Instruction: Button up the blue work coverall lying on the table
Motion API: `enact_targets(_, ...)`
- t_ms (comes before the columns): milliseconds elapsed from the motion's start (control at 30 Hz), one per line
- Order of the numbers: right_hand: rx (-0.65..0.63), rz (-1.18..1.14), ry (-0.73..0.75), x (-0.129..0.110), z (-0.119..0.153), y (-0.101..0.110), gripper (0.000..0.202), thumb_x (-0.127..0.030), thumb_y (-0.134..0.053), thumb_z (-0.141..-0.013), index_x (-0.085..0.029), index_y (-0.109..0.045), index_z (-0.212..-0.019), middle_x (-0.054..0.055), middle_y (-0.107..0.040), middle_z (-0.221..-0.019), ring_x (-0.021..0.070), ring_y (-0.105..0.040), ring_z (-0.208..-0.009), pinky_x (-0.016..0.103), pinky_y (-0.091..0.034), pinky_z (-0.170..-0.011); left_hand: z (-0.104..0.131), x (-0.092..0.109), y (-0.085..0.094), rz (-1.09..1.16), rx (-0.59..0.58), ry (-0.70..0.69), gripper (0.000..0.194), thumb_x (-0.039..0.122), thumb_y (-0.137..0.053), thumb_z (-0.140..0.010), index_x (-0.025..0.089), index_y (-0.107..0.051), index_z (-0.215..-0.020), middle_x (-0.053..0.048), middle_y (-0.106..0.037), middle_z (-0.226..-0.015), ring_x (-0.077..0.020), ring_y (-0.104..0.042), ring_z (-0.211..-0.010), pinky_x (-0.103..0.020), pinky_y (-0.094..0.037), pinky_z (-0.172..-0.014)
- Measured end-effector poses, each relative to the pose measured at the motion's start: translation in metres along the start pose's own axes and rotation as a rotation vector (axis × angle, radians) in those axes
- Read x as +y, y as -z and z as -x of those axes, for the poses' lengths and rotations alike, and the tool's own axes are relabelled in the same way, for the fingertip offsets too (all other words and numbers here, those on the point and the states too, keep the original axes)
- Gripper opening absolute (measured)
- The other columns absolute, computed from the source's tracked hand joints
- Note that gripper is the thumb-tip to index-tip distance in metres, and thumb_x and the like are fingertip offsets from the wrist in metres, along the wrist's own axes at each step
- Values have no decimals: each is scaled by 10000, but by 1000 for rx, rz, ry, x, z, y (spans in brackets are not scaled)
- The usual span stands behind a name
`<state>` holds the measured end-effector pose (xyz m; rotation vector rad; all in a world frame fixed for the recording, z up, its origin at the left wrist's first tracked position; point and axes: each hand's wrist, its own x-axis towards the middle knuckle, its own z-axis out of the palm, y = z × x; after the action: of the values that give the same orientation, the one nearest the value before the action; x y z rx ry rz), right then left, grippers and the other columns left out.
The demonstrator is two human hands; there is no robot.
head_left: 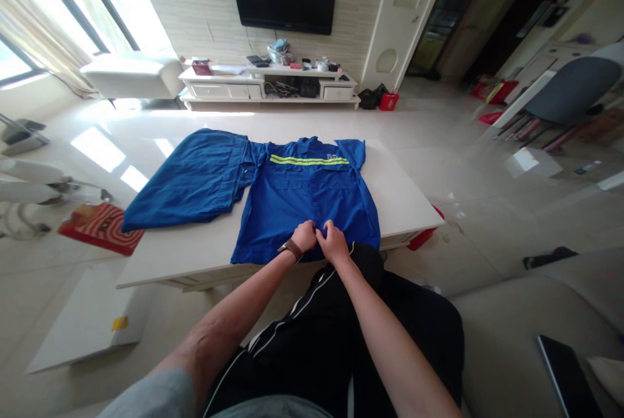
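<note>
A blue work shirt (pixel 307 197) with a yellow-green stripe across its chest lies spread on the white table (pixel 409 200). Both my hands are at the middle of its near edge. My left hand (pixel 305 236), with a brown watch strap at the wrist, is closed on the shirt. Close beside it, my right hand (pixel 333 240) has its fingers bent and pinched on the fabric near the front opening. Left of the shirt, blue folded trousers (pixel 195 177) lie on the table and reach over its far left edge.
A red paper bag (pixel 100 226) stands left of the table, behind a white box (pixel 97 314). Beyond the table is a low TV cabinet (pixel 224 90) with small items. A grey sofa (pixel 546 301) with a dark device (pixel 568 376) is at the right.
</note>
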<state>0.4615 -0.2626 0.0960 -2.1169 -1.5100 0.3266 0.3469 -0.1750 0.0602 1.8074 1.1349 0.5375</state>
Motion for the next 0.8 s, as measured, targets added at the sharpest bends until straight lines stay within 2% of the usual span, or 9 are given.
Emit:
enact_targets(100,-46,17,-139,-2,-1,2,299,-502,-586,-924,-238,-588,-1064,65,-735,-904,255,-695,-896,286,-405,-718,-8,-5,-5,-12,32,-87,90,101,-641,-738,186,-621,-759,-8,-668,-699,-144,-571,-631,-254,-374,-615)
enact_targets(167,-91,71,-209,-3,-1,2,300,-503,-610,-899,-251,-625,-1061,74,-744,-912,269,-701,-895,297,-420,-714,-9,-14,-10,-2,49,-122,96,90,-606,-749,186,-597,-745,4,-651,-711,-136,-554,-654,-246,-377,-629)
enact_targets(267,-151,178,-190,-3,-2,-1,274,-388,-638,-872,-269,-664,-1117,86,-755,-992,274,-706,-918,313,-441,-751,-9,-29,-16,25,66,-146,110,93,-607,-736,186,-604,-795,33,-613,-693,-125,-533,-646,-235,-386,-637)
enact_targets(333,-180,218,-171,-1,-3,-3,274,-330,-602,-900,-285,-681,-1159,83,-758,-1029,263,-706,-928,316,-446,-774,-8,-37,-18,41,59,-164,105,126,-628,-748,190,-628,-832,41,-609,-690,-124,-537,-643,-235,-393,-641)
enact_targets(467,-178,218,-152,2,-6,-4,265,-371,-501,-999,-297,-722,-1126,66,-740,-1110,233,-691,-958,300,-442,-786,-6,-44,-17,69,51,-191,60,218,-648,-803,194,-669,-853,34,-628,-687,-128,-553,-631,-243,-407,-642)
enact_targets(633,-187,222,-84,-1,-8,-3,283,-375,-459,-1031,-271,-717,-1083,55,-666,-1183,190,-661,-927,280,-427,-764,-6,-46,-18,125,78,-185,124,203,-642,-806,176,-704,-910,26,-651,-675,-125,-578,-607,-242,-442,-640)
enact_targets(800,-192,217,-118,-8,-11,-6,273,-329,-426,-1045,-284,-676,-1144,43,-626,-1232,172,-644,-885,284,-411,-746,-3,-50,-19,187,62,-147,108,231,-643,-828,155,-717,-809,10,-659,-610,-119,-584,-522,-237,-463,-581)
